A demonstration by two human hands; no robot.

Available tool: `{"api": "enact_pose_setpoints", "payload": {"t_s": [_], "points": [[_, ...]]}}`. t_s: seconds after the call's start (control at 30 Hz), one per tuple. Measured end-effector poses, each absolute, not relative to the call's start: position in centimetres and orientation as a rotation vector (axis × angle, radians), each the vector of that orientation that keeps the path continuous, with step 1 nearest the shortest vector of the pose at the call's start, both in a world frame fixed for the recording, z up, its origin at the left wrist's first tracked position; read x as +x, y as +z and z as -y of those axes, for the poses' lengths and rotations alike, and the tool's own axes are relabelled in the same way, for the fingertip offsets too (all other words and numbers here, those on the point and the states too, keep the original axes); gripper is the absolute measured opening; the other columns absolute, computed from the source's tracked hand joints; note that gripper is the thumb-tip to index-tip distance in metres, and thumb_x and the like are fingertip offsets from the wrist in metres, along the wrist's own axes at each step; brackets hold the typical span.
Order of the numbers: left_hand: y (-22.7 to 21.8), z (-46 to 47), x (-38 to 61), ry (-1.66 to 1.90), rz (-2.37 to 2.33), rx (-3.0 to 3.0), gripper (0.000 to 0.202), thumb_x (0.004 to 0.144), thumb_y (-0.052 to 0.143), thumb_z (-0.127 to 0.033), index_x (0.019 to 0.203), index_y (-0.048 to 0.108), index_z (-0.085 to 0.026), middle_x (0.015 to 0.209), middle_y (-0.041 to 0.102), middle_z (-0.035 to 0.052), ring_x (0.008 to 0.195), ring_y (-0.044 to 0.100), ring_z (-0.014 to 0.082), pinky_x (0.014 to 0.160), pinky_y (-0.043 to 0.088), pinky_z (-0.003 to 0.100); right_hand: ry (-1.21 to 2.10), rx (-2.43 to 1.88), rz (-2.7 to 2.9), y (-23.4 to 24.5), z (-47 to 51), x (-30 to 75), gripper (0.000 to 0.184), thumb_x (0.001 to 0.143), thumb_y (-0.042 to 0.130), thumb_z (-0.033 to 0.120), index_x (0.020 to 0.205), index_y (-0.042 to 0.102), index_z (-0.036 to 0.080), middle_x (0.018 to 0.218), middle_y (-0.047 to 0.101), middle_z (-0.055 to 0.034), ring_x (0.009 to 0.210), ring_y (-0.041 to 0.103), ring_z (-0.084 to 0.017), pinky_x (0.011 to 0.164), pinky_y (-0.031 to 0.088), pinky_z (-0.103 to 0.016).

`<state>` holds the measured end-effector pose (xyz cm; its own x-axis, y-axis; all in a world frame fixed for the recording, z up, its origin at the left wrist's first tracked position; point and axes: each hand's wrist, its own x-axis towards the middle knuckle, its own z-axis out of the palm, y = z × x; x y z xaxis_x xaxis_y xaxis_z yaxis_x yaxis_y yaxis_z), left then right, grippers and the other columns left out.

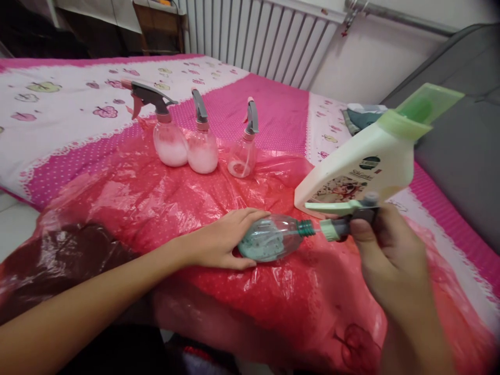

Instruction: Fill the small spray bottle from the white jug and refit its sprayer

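My left hand [224, 239] is wrapped round the base of a clear green spray bottle [273, 237], which lies tilted on its side on the red plastic sheet with its neck towards the right. Pale suds or liquid show inside it. Closed in my right hand [394, 255] is a grey and light green trigger spray head [344, 219]. Its green collar sits just off the bottle's threaded neck, and the dip tube seems to run into the opening. Behind the spray head stands a large white bottle [359, 161] with a green cap, leaning to the right.
Three pink spray bottles with grey heads stand further back: a left one [170, 140], a middle one [203, 151] and a right one [242, 156]. Red plastic sheet [128, 192] covers part of the bed [273, 109]. A radiator [258, 36] and a grey headboard [461, 120] bound the bed.
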<state>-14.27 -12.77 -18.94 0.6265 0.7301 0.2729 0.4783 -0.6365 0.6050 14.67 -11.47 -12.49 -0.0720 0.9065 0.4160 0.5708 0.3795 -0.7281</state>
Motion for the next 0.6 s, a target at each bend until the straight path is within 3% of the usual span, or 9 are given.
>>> {"api": "enact_pose_setpoints", "payload": {"t_s": [0.27, 0.6], "points": [[-18.88, 12.88, -14.29, 0.683, -0.954, 2.342, 0.092, 0.083, 0.077, -0.043, 0.157, 0.027, -0.021, 0.155, 0.045, 0.0217, 0.141, 0.049, 0.0395, 0.116, 0.041, 0.06, 0.66, -1.259, 1.736, -13.08, 11.19, 13.94, 0.031, 0.097, 0.061, 0.055, 0.101, 0.064, 0.025, 0.074, 0.061, 0.0031, 0.067, 0.057, -0.014, 0.064, 0.045, -0.031], [-18.82, 12.69, -14.42, 0.729, -0.934, 2.35, 0.091, 0.082, 0.078, -0.048, 0.155, 0.031, -0.021, 0.15, 0.05, 0.0215, 0.136, 0.053, 0.0398, 0.114, 0.043, 0.06, 0.668, -1.251, 1.47, -12.41, 11.19, 13.89, 0.031, 0.093, 0.068, 0.053, 0.095, 0.064, 0.023, 0.08, 0.066, 0.0021, 0.056, 0.057, -0.011, 0.057, 0.052, -0.028]]}}
